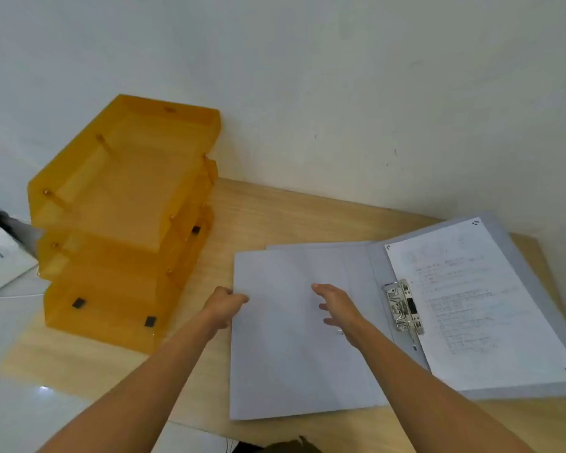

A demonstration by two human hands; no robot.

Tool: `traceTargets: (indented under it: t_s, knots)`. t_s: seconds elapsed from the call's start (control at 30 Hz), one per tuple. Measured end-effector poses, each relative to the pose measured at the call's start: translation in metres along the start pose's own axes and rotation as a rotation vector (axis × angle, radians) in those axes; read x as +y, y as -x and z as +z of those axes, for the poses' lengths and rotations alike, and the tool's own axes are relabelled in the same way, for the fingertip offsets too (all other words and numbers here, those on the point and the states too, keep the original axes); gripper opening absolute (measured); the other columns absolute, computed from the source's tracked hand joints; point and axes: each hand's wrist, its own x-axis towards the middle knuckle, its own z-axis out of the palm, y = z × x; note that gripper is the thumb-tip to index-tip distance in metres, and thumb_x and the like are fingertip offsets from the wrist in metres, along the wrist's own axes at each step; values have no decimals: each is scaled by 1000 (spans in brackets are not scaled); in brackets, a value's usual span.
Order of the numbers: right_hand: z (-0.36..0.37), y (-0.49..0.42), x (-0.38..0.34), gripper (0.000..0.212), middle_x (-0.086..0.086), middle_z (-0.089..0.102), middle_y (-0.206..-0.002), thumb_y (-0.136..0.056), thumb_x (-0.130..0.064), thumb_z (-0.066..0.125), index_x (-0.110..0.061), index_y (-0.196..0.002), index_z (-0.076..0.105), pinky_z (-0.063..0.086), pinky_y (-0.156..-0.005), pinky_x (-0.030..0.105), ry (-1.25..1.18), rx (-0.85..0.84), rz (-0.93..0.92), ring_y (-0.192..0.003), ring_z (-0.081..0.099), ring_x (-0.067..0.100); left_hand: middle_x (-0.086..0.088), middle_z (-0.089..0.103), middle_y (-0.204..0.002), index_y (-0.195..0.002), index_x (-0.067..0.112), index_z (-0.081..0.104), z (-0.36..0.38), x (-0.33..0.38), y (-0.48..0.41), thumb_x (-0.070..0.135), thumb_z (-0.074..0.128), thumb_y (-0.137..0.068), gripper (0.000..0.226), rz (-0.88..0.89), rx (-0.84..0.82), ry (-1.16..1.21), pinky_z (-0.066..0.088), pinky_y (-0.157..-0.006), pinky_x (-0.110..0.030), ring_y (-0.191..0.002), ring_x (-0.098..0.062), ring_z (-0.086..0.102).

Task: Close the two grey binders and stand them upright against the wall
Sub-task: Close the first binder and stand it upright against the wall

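A grey binder (517,243) lies open on the wooden table (275,210), near the wall (340,93). Its right half holds a printed sheet (477,305) beside the metal lever clip (404,305). Its left cover (285,354) looks slightly raised. My left hand (224,305) grips that cover's left edge. My right hand (337,310) is over the middle of the cover with its fingers apart, holding nothing. A second grey edge (307,245) shows just behind the cover's top; I cannot tell if it belongs to another binder.
A stack of orange translucent letter trays (125,217) stands on the table's left part, reaching back to the wall. Bare table lies between the trays and the binder. White objects and a cable (4,259) lie off the table at the far left.
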Motion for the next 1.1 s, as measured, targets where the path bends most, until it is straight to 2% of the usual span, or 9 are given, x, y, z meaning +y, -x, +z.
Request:
traceTargets:
  t_s: [0.07, 0.17, 0.33, 0.53, 0.67, 0.77, 0.83, 1.0, 1.1]
  knots:
    - [7, 0, 4, 48, -3, 52, -132, -100, -43, 49, -19, -141, 52, 46, -98, 41, -55, 20, 44, -118, 54, 23, -9, 56, -129, -143, 4, 39, 2, -8, -2, 23, 64, -96, 56, -35, 23, -9, 48, -61, -31, -101, -23, 56]
    - [14, 1, 18, 48, -1, 53, -135, -101, -44, 47, -18, -141, 53, 46, -94, 40, -76, 23, 73, -117, 53, 21, -14, 61, -130, -140, 0, 46, 12, -32, -12, 17, 66, -92, 55, -47, 31, 0, 56, -85, -38, -107, -30, 63]
    - [17, -1, 18, 47, 1, 55, -140, -101, -43, 48, -17, -138, 56, 46, -93, 38, -109, 86, 61, -120, 54, 20, -13, 71, -123, -125, 4, 66, 9, -29, -17, 30, 66, -95, 39, 39, 73, 114, 57, -95, -42, -105, -30, 69]
    - [27, 1, -12, 47, -1, 50, -146, -102, -45, 44, -21, -139, 58, 45, -97, 39, -96, 49, 8, -124, 49, 19, -13, 72, -123, -126, 6, 65, -4, 13, -13, 35, 58, -101, 39, 182, 54, 314, 54, -101, -54, -111, -34, 69]
    - [40, 8, -44, 49, -6, 46, -150, -102, -52, 39, -25, -134, 63, 43, -107, 46, -126, 13, -63, -129, 48, 18, -16, 74, -124, -121, 5, 64, -20, 46, -8, 35, 57, -102, 37, 212, -118, 475, 56, -98, -53, -112, -34, 72]
    - [46, 17, -69, 54, -7, 41, -154, -101, -57, 35, -26, -136, 62, 41, -105, 46, -115, 3, -137, -130, 46, 17, -4, 76, -124, -133, 24, 64, -31, 64, 8, 51, 48, -102, 45, 261, -314, 464, 60, -92, -42, -112, -24, 74]
    - [44, 25, -82, 57, -6, 41, -154, -100, -59, 32, -28, -137, 61, 41, -105, 45, -115, -7, -168, -130, 46, 16, -4, 76, -125, -137, 30, 62, -27, 71, 20, 53, 44, -102, 45, 288, -382, 457, 59, -96, -44, -115, -26, 73]
    - [23, 40, -90, 57, -6, 44, -152, -100, -61, 32, -29, -137, 62, 41, -110, 54, -156, -34, -221, -133, 44, 17, -10, 70, -134, -139, 23, 62, 4, 78, 46, 46, 52, -102, 45, 317, -501, 515, 51, -107, -52, -123, -32, 67]
    - [2, 52, -87, 56, -7, 47, -151, -99, -62, 34, -30, -136, 62, 44, -107, 55, -210, -50, -245, -131, 46, 17, -6, 76, -124, -123, 32, 75, 33, 78, 62, 56, 44, -101, 45, 302, -599, 500, 59, -90, -44, -110, -26, 74]
